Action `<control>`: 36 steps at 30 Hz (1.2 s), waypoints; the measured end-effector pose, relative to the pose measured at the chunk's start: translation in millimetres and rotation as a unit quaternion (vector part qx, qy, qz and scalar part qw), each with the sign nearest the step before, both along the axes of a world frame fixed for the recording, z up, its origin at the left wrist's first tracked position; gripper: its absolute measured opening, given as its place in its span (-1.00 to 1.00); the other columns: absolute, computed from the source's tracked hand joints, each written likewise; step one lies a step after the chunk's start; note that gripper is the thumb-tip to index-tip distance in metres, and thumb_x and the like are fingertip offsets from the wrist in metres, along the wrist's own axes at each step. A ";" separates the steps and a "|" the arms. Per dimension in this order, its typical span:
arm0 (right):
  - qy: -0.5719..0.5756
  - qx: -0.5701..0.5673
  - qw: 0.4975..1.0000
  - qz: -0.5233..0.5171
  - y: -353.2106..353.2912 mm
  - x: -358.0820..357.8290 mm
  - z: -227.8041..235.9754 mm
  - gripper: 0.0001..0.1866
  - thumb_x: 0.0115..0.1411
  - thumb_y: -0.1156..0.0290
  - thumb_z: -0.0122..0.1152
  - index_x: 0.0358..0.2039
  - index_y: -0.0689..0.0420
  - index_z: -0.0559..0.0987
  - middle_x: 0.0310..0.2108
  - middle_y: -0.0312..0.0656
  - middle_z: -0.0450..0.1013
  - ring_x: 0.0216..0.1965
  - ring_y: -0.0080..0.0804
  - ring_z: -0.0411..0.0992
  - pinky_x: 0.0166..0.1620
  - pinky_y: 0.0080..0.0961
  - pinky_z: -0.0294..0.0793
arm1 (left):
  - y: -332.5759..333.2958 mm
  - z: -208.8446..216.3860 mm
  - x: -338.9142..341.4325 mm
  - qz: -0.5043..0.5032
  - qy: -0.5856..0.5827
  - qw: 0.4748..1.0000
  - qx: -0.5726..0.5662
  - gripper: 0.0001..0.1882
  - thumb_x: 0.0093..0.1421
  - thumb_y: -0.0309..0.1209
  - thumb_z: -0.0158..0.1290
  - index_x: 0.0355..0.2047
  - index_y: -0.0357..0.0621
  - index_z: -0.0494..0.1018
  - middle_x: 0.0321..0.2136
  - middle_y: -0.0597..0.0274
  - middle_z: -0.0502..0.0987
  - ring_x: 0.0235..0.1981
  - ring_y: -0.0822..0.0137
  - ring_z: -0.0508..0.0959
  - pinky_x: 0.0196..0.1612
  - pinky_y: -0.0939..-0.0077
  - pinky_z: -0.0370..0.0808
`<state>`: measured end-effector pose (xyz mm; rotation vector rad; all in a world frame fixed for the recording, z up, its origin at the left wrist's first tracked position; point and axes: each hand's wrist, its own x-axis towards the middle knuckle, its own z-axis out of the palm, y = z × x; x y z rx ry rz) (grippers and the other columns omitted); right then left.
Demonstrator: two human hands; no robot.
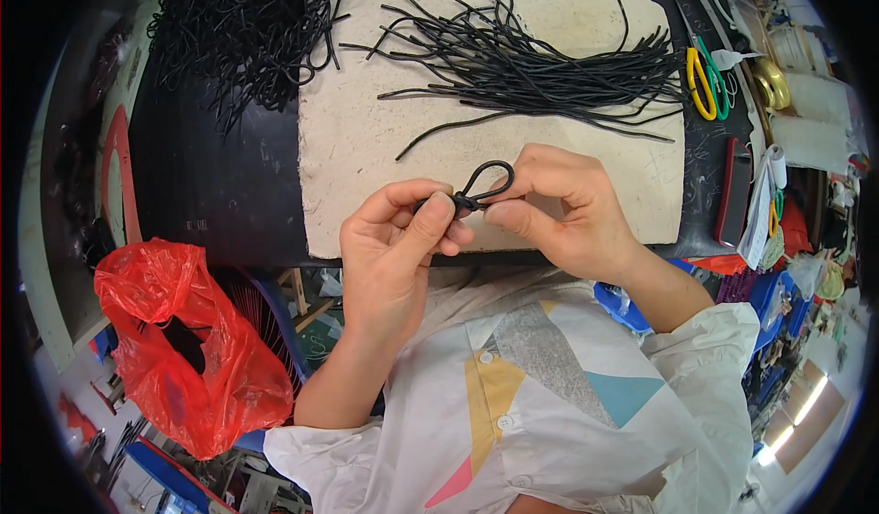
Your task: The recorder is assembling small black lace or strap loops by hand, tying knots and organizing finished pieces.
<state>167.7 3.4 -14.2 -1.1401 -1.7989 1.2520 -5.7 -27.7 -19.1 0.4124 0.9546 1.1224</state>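
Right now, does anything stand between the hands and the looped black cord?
Nothing visible does: the left hand and the right hand both hold the looped black cord directly, seen against the pale board.

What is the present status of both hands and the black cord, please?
Left hand pinching black cord beside knot; right hand gripping its other side. Loop open between hands. Cord bundle on pale board, apart from both hands.
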 end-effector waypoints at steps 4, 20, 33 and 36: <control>0.020 0.026 0.999 -0.016 -0.5 -3.1 -2.3 -0.94 -0.08 0.53 0.22 -0.56 0.22 0.51 -0.61 -0.21 0.37 -0.58 -0.44 0.33 -0.52 -0.59 0.25 | 0.1 1.3 3.2 0.015 0.023 1.000 0.003 -0.87 0.12 -0.50 -0.02 -0.33 -0.31 0.36 -0.50 0.16 0.48 -0.52 0.46 0.49 -0.41 0.68 0.45; -0.055 0.057 0.997 0.017 -0.4 -5.6 8.8 -0.91 -0.13 0.53 0.22 -0.61 0.17 0.47 -0.66 -0.25 0.34 -0.60 -0.39 0.28 -0.41 -0.53 0.23 | -5.3 -2.4 5.9 0.074 0.009 0.997 0.004 -0.86 0.20 -0.39 -0.12 -0.43 -0.19 0.28 -0.51 0.24 0.44 -0.40 0.35 0.54 -0.30 0.55 0.45; 0.113 -0.143 0.983 0.015 13.1 4.7 4.2 -0.86 0.01 0.43 0.18 -0.40 0.20 0.56 -0.43 -0.27 0.43 -0.41 -0.63 0.33 -0.39 -0.71 0.26 | -0.8 5.5 9.9 0.018 0.044 0.998 0.034 -0.84 0.18 -0.43 -0.09 -0.31 -0.31 0.34 -0.42 0.07 0.50 -0.39 0.27 0.55 -0.32 0.51 0.51; 0.094 -0.143 0.985 0.030 14.4 5.9 7.8 -0.87 0.01 0.43 0.18 -0.42 0.20 0.56 -0.48 -0.29 0.42 -0.42 -0.63 0.33 -0.39 -0.70 0.26 | 7.1 13.1 -2.1 -0.094 0.033 0.995 -0.004 -0.83 0.14 -0.46 -0.04 -0.33 -0.36 0.38 -0.46 0.04 0.51 -0.46 0.31 0.55 -0.36 0.51 0.52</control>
